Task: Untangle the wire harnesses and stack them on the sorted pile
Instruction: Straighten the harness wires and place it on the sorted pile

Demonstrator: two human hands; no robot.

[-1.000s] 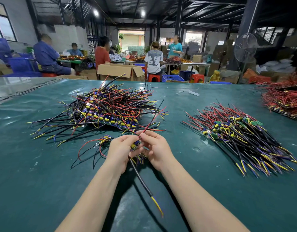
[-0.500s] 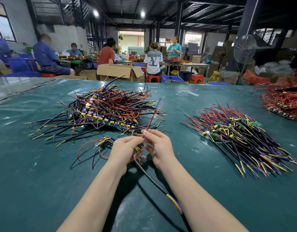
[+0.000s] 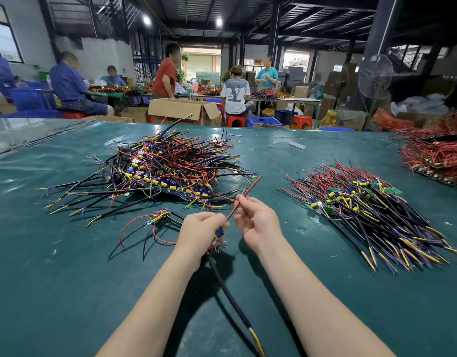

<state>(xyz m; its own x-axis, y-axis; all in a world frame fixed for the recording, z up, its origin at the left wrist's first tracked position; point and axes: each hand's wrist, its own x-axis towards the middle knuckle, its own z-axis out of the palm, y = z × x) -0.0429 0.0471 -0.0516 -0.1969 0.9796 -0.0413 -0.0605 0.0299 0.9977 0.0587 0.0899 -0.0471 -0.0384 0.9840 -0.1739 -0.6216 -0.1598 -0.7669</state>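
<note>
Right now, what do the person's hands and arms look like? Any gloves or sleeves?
The left hand and right hand are bare: no gloves, rings or tape show. The left forearm and right forearm are bare too, with no sleeve, watch or bracelet in view down to the picture's bottom edge.

open green mat spans the lower left and lower right of the frame. the tangled pile blocks centre left, with a loose harness below it. the sorted pile blocks centre right, and a bare lane runs between the piles.
</note>
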